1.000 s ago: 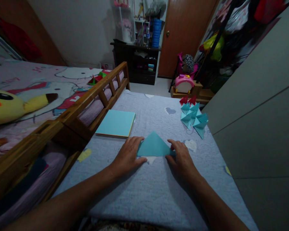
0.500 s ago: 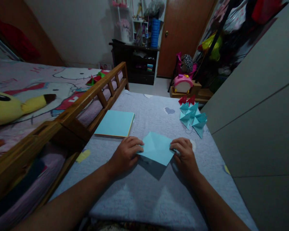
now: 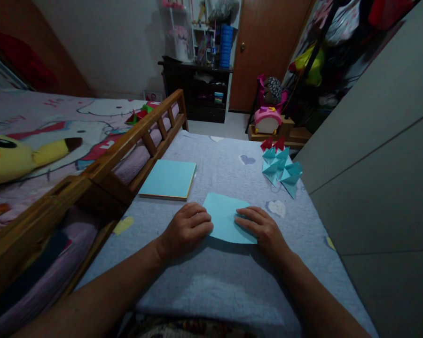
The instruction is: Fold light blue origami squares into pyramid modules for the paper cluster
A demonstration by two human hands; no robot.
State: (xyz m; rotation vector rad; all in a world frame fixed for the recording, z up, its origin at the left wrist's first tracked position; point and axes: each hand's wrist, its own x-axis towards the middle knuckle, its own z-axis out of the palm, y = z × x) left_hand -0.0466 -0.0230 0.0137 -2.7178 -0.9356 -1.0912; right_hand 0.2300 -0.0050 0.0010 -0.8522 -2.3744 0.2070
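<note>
A light blue sheet of origami paper (image 3: pixel 223 218) lies in front of me on the bed, square to me, its near edge slightly bowed up. My left hand (image 3: pixel 190 227) grips its left edge with curled fingers; the thumb is hidden. On the right side, my right hand (image 3: pixel 262 227) has its fingers over the top of the sheet and holds it near the right edge, its thumb out of sight. Beyond my left hand sits a stack of coloured paper (image 3: pixel 169 179) with a blue sheet on top. Several folded blue paper pieces (image 3: pixel 282 170) stand at the far right.
Red folded pieces (image 3: pixel 272 144) stand behind the blue ones. A wooden bed rail (image 3: pixel 127 149) runs along the left, with a yellow plush toy (image 3: pixel 17 157) beyond it. A pale cabinet (image 3: pixel 380 188) borders the right side. A pink toy case (image 3: pixel 268 120) stands past the bed's end.
The paper has turned from a corner-toward-me position to lie square and flatter. My right hand has moved left, further over the sheet. My left hand stays at its left edge.
</note>
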